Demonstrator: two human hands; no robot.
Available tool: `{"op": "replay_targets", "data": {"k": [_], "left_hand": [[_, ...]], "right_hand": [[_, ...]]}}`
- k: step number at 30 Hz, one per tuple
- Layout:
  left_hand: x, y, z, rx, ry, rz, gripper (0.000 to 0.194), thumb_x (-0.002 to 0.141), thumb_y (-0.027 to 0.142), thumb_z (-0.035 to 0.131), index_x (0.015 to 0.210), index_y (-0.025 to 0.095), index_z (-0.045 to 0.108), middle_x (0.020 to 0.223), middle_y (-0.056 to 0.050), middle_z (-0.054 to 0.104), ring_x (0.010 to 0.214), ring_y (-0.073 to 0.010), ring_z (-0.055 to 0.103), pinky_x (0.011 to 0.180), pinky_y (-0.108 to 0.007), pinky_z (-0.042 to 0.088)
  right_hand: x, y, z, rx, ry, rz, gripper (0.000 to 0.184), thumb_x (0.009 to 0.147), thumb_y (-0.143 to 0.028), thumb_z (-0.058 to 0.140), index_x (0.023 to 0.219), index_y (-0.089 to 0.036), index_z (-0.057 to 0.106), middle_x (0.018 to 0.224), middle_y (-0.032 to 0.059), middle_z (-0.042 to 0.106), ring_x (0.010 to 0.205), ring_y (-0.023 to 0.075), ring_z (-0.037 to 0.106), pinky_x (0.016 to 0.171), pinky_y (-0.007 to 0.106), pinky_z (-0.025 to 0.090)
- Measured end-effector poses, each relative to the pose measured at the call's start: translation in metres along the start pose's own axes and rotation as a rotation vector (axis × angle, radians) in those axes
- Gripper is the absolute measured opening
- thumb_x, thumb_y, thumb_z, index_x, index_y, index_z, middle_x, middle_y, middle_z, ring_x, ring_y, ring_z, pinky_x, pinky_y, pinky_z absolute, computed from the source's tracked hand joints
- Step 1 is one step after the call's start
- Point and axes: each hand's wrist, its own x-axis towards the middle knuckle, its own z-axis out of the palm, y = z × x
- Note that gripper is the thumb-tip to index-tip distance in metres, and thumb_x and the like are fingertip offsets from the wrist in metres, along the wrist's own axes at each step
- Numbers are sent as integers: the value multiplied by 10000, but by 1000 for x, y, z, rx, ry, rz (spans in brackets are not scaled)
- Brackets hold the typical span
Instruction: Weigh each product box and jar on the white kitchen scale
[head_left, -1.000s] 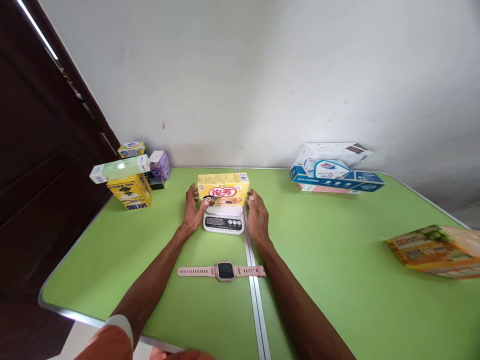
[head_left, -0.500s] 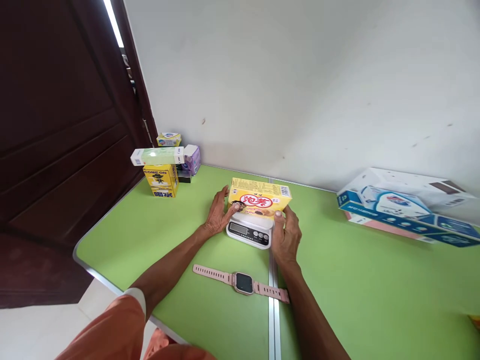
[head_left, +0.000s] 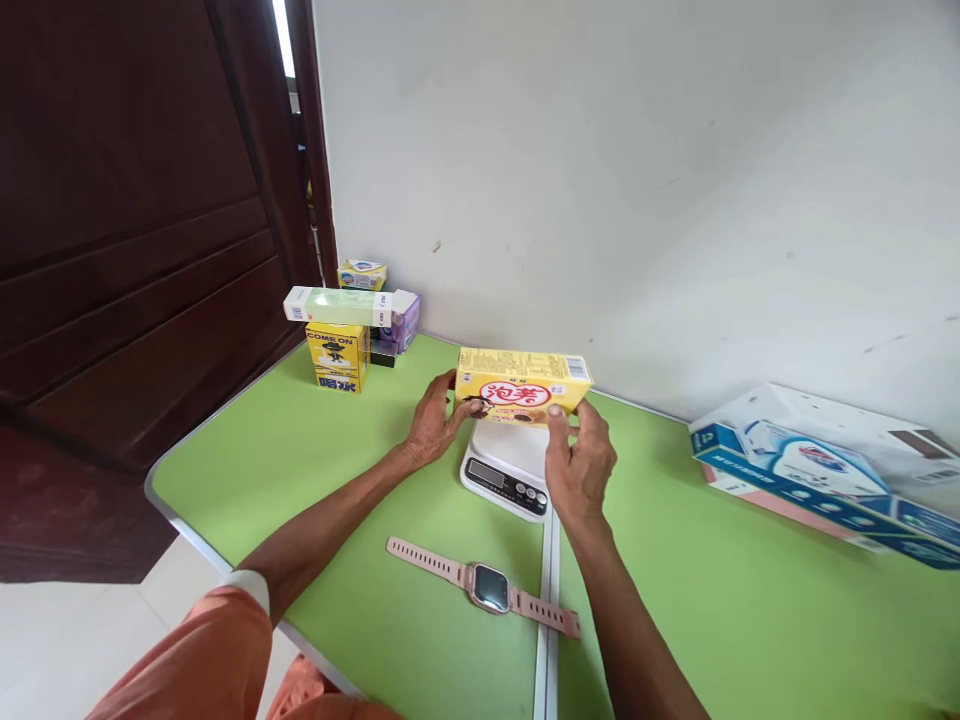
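A yellow snack box with red characters hangs just above the white kitchen scale. My left hand grips the box's left end and my right hand grips its right lower edge. The scale's platform shows bare under the box. A pink smartwatch lies flat on the green table in front of the scale.
A stack of small boxes stands at the table's far left corner by a dark wooden door. Blue and white cartons lie at the right. A metal seam runs down the table's middle. A white wall is behind.
Both hands closed on the yellow box and lifted it off the scale. The view swung to the left, so the carton at the far right left the picture.
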Motion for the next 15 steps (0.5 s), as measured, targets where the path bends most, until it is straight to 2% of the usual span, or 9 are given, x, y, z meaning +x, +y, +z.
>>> {"op": "replay_targets", "data": {"k": [3, 6, 8, 11, 13, 15], "left_hand": [[7, 3, -26, 17, 114, -12, 535, 971, 542, 725, 1371, 214, 590, 1323, -143, 736, 1173, -290, 712, 953, -432, 590], [4, -6, -57, 56, 205, -43, 535, 928, 570, 772, 1298, 225, 599, 1291, -128, 741, 1139, -273, 718, 880, -392, 597], [-3, -17, -80, 87, 243, -82, 534, 901, 573, 799, 1260, 228, 606, 1253, -118, 754, 1118, -274, 727, 853, -386, 604], [-15, -37, -111, 151, 261, -143, 507, 898, 534, 801, 1255, 228, 610, 1239, -118, 767, 1097, -282, 742, 877, -413, 621], [-22, -50, -123, 197, 246, -165, 484, 913, 506, 785, 1266, 222, 614, 1246, -135, 767, 1104, -297, 745, 916, -447, 628], [-27, -61, -126, 223, 210, -168, 477, 935, 483, 762, 1300, 216, 611, 1271, -155, 754, 1138, -314, 739, 937, -470, 634]], "right_hand": [[27, -29, 22, 47, -96, -57, 546, 1062, -653, 417, 1199, -203, 693, 1142, 183, 753, 1087, 346, 676, 912, 502, 576], [38, -51, 56, 176, -220, -25, 491, 1048, -624, 456, 1169, -212, 693, 1115, 156, 767, 1041, 329, 676, 835, 452, 577], [34, -60, 83, 265, -308, 30, 478, 1036, -613, 474, 1166, -207, 690, 1128, 155, 777, 1013, 318, 684, 792, 425, 567], [18, -63, 122, 354, -447, 118, 443, 995, -591, 531, 1156, -206, 681, 1147, 159, 787, 985, 308, 702, 815, 427, 561], [8, -61, 145, 391, -490, 159, 411, 973, -565, 547, 1137, -208, 667, 1151, 162, 784, 984, 306, 703, 847, 438, 563], [5, -57, 165, 406, -457, 169, 396, 971, -553, 530, 1137, -215, 652, 1146, 152, 773, 993, 299, 687, 885, 445, 560]]}}
